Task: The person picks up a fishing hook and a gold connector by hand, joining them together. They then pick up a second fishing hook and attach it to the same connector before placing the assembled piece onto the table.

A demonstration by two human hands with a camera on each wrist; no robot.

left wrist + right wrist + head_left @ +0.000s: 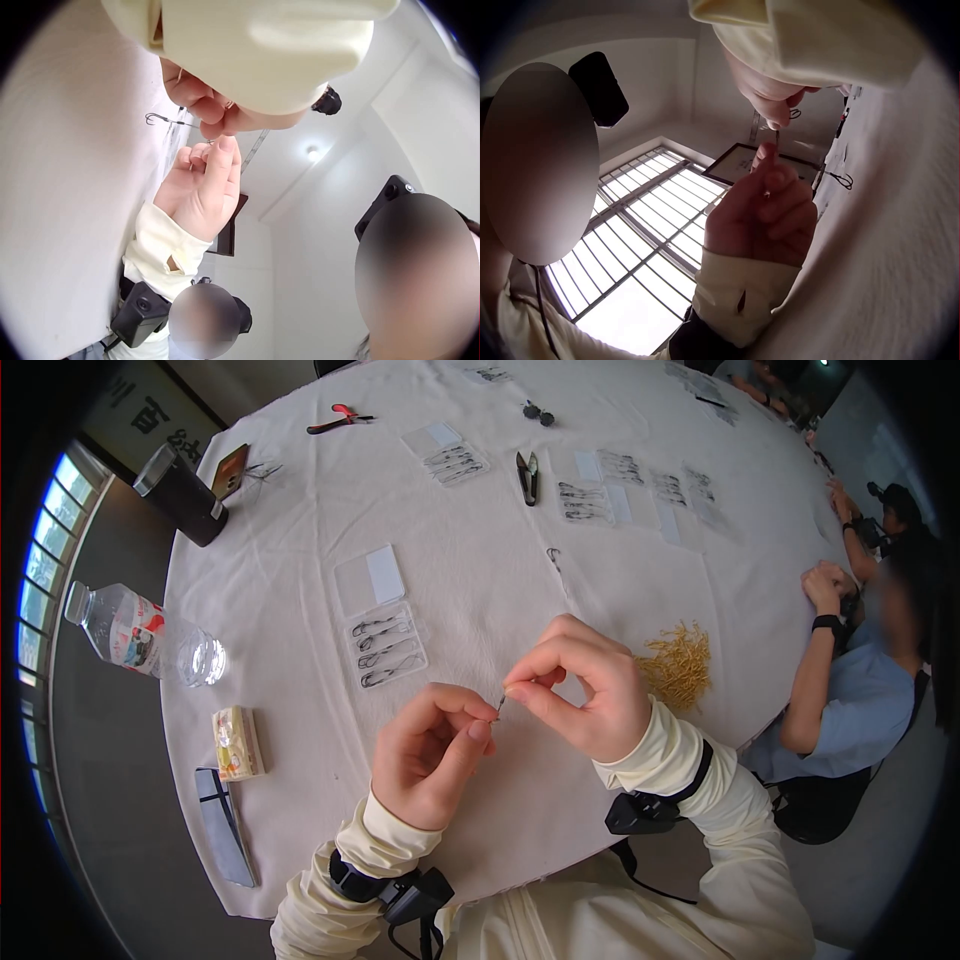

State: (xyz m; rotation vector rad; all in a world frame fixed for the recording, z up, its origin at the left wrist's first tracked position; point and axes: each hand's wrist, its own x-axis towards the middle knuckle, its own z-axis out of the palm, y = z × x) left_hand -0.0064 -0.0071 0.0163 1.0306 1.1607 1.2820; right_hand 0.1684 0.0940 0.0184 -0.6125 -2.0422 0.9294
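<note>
My left hand (425, 755) and right hand (590, 685) meet over the near part of the table. Between their thumbs and forefingers they pinch a small, thin dark metal piece (501, 702), mostly hidden by the fingertips. Beyond the right hand lies a fishing hook (554, 560) with a dark shank. The left wrist view shows a multi-pointed hook (152, 118) beside the joined fingertips. A clear plastic box (388, 645) of dark hooks, its lid raised, sits beyond the left hand. Right of the right hand is a heap of small gold-coloured pieces (680, 665).
Red-handled pliers (340, 422), thread snips (527, 478) and more hook boxes (585, 500) lie farther back. Along the left edge stand a water bottle (145, 638), a dark tumbler (180, 495) and a tissue pack (238, 743). Another person (840, 700) sits at the right.
</note>
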